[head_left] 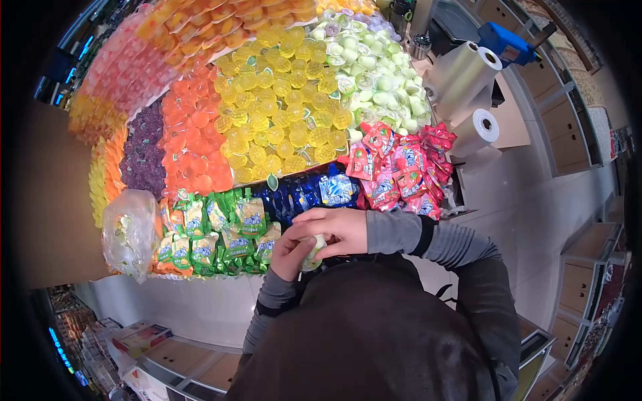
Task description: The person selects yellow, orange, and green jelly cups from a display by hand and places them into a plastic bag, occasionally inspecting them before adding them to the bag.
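Close to my body, both hands come together at the front edge of the display. My left hand has its fingers closed round a small pale green cup, which looks like the jelly cups on the display. From the right, my right hand reaches over the same cup, its fingers bent against it and partly covering it. Just beyond the hands lie dark blue pouches. Green pouches are beside my left hand, and pink pouches lie beyond my right forearm.
Yellow jellies, orange-red jellies and pale green cups fill the display. A clear plastic bag with items sits at its left front. Plastic film rolls and a blue tool are at the right. Cabinets stand beyond.
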Demonstrator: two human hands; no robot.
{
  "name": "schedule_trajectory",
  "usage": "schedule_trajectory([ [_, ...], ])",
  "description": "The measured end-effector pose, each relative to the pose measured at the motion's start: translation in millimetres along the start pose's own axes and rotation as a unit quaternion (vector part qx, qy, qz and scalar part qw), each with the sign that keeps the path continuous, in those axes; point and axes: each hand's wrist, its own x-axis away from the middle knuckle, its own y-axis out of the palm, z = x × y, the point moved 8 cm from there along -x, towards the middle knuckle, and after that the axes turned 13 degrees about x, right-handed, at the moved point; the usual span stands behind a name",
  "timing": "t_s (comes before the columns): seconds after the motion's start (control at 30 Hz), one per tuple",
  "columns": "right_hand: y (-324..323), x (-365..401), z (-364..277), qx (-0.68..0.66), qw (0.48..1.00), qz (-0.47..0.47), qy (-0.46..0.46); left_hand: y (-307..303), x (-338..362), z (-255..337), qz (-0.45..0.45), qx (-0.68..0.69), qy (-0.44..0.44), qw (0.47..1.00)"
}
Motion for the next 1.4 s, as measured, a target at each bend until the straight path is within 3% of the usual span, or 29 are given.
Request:
schedule_trajectory([
  [0.03,0.1,1.1,-7.1,0.054,0.996,0.053,-0.05,1.0,-0.8,-1.6,0.005,-0.001,0.005,1.0],
  [0.13,-2.6,9.5,10.8,-0.004,0.999,0.032,-0.011,14.2,-2.5,1.0,0.01,0.015,0.024,1.0],
  [0.23,-7.8,22.8,31.3,-0.264,0.947,-0.012,0.182,12.7,4.9,-4.3,0.057,0.078,0.032,0.995],
  [0.33,-47.5,33.1,75.6,-0.284,0.919,0.139,0.237,14.3,14.1,-3.4,0.067,0.054,0.027,0.996],
  [0.4,-95.7,44.2,120.1,-0.218,0.888,0.257,0.312,6.7,21.9,-5.7,0.069,0.05,0.03,0.996],
  [0.43,-127.0,45.0,141.2,-0.165,0.881,0.353,0.269,2.3,25.4,-7.0,0.069,0.046,0.031,0.996],
  [0.47,-154.9,44.7,146.7,-0.116,0.868,0.396,0.278,-0.1,28.0,-6.4,0.071,0.031,0.041,0.996],
  [0.53,-207.8,39.5,178.2,0.162,0.841,0.453,0.249,-4.9,33.2,-8.7,0.078,0.02,0.036,0.996],
  [0.57,-223.4,34.1,202.7,0.17,0.827,0.477,0.242,-6.4,34.6,-9.0,0.081,0.014,0.034,0.996],
  [0.63,-242.8,18.6,203.3,0.185,0.819,0.482,0.252,-8.4,35.9,-9.3,0.098,0.015,0.048,0.994],
  [0.73,-246.6,6.7,191.2,0.293,0.766,0.457,0.343,-9.2,38.1,-7.3,0.125,0.02,0.055,0.99],
  [0.83,-237.6,-2.5,213.3,0.451,0.734,0.373,0.346,-13.1,41.1,-7.9,0.137,0.042,0.046,0.989],
  [0.97,-239.3,-9.4,231.6,0.449,0.75,0.344,0.341,-20.4,44.5,-7.5,0.158,0.064,0.056,0.984],
  [1.1,-242.4,3.8,243.3,0.284,0.806,0.404,0.326,-19.1,44.1,-8.3,0.178,0.089,0.054,0.978],
  [1.17,-232.5,15.3,271.7,0.143,0.838,0.426,0.311,-14.2,40.3,-8.2,0.129,0.102,0.062,0.984],
  [1.23,-224.1,21.9,276.8,0.152,0.849,0.397,0.314,-11.1,36.5,-9.4,0.045,0.145,0.063,0.986],
  [1.3,-203.7,34.3,239.5,0.167,0.856,0.359,0.331,-6.4,33.1,-10.7,0.028,0.185,0.056,0.981],
  [1.4,-159.9,24.4,124.4,0.103,0.916,0.243,0.301,0.9,26.2,-6.8,0.033,0.167,0.053,0.984],
])
